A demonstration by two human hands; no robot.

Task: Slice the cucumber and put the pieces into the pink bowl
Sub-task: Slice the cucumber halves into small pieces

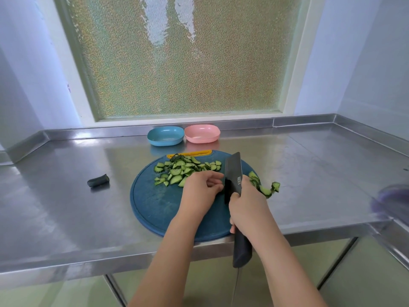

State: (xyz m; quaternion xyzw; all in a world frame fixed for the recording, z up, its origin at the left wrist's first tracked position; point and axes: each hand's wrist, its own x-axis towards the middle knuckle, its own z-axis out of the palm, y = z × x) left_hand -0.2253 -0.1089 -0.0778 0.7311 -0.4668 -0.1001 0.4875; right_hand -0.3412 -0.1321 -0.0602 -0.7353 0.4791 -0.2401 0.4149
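Note:
A round dark-blue cutting board lies on the steel counter. A heap of cucumber slices covers its far part. More slices lie at the board's right edge. My right hand grips the handle of a black knife, blade down on the board. My left hand, fingers curled, sits just left of the blade; what it holds is hidden. The pink bowl stands at the back, with no slices visible inside.
A blue bowl stands left of the pink one. A dark cucumber end piece lies on the steel counter left of the board. A blurred purple object sits at the right edge. Raised steel rims border the back and sides.

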